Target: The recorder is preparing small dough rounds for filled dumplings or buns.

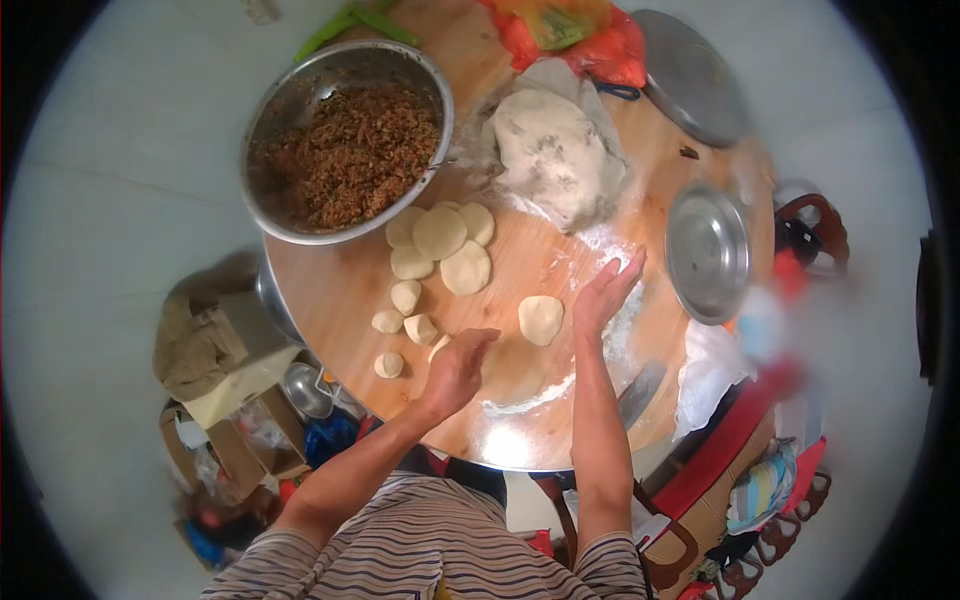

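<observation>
A flattened disc of dough (540,320) lies on the round wooden table between my two hands. My right hand (606,295) is just to its right over scattered flour, thumb apart from extended fingers, with nothing visible in it. To the disc's lower left is my left hand (457,371), turned side-on so that its palm is hidden. Behind its knuckles shows part of a dough piece (439,348). Several small dough lumps, such as one round lump (388,365), sit left of that hand. Above them, several flat dough rounds (439,233) overlap near the filling bowl.
A large metal bowl (259,191) holds brown minced filling at the upper left. A big floured dough mass (551,150) rests on plastic at the back. On the right are a metal dish (706,251) and a round metal lid (694,79). A broad blade (643,391) lies beside my right forearm.
</observation>
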The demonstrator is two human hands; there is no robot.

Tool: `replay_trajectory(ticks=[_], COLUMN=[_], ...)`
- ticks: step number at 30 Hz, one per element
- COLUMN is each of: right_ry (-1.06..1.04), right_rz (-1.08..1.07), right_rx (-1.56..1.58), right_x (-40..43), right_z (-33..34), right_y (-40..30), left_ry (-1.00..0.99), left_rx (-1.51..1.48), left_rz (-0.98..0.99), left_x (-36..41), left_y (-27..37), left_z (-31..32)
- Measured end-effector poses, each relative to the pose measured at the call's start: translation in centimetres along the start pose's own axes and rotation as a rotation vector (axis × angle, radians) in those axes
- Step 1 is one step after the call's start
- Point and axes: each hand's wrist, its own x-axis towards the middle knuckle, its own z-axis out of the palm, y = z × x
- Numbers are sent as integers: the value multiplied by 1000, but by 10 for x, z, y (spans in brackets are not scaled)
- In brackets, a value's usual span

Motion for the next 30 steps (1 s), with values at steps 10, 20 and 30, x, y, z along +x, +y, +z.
replay_trajectory(ticks=[10,20,30], right_ry=[-79,-231,-317], right_rz=[-320,-472,-620], right_rx=[-648,-497,-540], right_x=[-9,-3,-58], right_z=[16,50,42], right_y=[39,2,-10], left_ry=[-248,-246,-95], left_rx=[864,890,510], left_rz=[464,471,276], left_x=[28,23,-16], left_y=[-25,-25,4], left_z=[75,69,5])
